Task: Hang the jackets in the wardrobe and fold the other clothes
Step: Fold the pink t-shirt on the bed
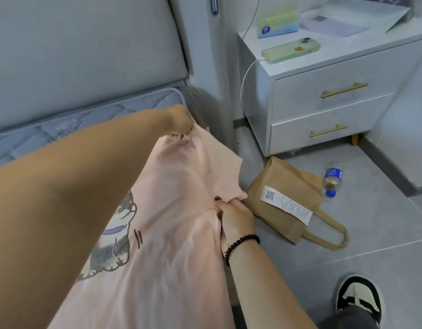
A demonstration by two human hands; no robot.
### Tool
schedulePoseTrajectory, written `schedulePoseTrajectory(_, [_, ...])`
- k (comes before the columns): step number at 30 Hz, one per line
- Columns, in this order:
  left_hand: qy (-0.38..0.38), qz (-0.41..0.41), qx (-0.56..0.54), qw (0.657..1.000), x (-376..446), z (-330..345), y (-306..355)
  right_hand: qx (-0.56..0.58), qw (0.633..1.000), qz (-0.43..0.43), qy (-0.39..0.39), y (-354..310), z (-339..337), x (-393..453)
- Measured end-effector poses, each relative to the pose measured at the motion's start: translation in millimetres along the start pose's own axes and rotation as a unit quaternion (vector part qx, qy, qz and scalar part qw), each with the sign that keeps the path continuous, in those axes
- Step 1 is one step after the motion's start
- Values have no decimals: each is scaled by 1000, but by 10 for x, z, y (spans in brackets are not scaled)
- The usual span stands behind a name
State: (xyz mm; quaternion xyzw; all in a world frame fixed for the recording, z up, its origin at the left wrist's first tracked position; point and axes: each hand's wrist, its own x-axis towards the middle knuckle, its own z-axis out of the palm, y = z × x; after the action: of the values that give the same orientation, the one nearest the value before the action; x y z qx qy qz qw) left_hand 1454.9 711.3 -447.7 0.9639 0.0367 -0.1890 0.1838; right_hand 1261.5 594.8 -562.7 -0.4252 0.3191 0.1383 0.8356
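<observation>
Pink cotton, a cat-print T-shirt (172,233), is spread along the mattress (62,129) edge, its long axis running from the near end to the far corner. The far shoulder is pinched by the left grip (181,129); the sleeve seam is pinched by the nearer right grip (233,217). Open floor (347,245) lies rightward, partly taken by a paper bag (283,200).

Paper bag (281,193) and bottle (333,178) clutter floor beside nightstand (328,100).

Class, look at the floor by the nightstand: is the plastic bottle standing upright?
No. The bottle lies on its side on the floor tiles, beside the brown paper bag.
</observation>
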Motion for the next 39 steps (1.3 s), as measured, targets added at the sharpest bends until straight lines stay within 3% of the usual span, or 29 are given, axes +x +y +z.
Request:
schedulePoseTrajectory(4, [-35, 4, -46, 998, -85, 74, 126, 37, 999, 17, 22, 41, 7, 8])
schedulePoseTrajectory(7, [8, -5, -182, 983, -102, 90, 168, -21, 992, -113, 56, 15, 59, -45])
schedulePoseTrajectory(8, [31, -9, -245, 969, -102, 71, 158, -81, 969, -218, 85, -19, 91, -113])
schedulePoseTrajectory(9, [56, -11, -310, 949, -115, 46, 126, -150, 917, -355, 103, -47, 122, -182])
schedulePoseTrajectory(11, [89, -14, -436, 895, -158, 0, -36, -267, 766, -584, 38, -18, 176, -287])
schedulePoseTrajectory(12, [88, -20, -503, 860, -184, -8, -177, -315, 710, -630, -16, 25, 200, -331])
schedulePoseTrajectory(13, [72, -30, -571, 817, -218, -9, -323, -356, 677, -641, -66, 55, 219, -372])
schedulePoseTrajectory(15, [15, -46, -662, 748, -305, -3, -581, -443, 649, -605, -131, 77, 235, -410])
schedulePoseTrajectory(16, [1, -54, -668, 743, -337, -18, -691, -476, 645, -579, -149, 76, 238, -420])
schedulePoseTrajectory(20, [38, -87, -600, 794, -356, -115, -953, -491, 636, -580, -137, 83, 251, -449])
schedulePoseTrajectory(22, [-14, -67, -532, 844, -398, -183, -1009, -494, 641, -578, -108, 88, 245, -441])
schedulePoseTrajectory(25, [-147, -45, -334, 930, -500, -298, -1078, -517, 662, -530, -118, 115, 245, -427])
schedulePoseTrajectory(27, [-194, -51, -228, 953, -572, -334, -1090, -548, 637, -528, -122, 134, 258, -414])
schedulePoseTrajectory(29, [-156, -74, -160, 972, -617, -333, -1130, -573, 610, -535, -114, 149, 281, -416])
schedulePoseTrajectory(33, [-7, -112, -192, 975, -711, -286, -1402, -589, 614, -513, -113, 146, 288, -420])
schedulePoseTrajectory(36, [86, -139, -267, 950, -801, -205, -1594, -570, 614, -537, -99, 161, 292, -430])
schedulePoseTrajectory(39, [125, -100, -354, 921, -946, -29, -1673, -547, 592, -588, -67, 176, 309, -404])
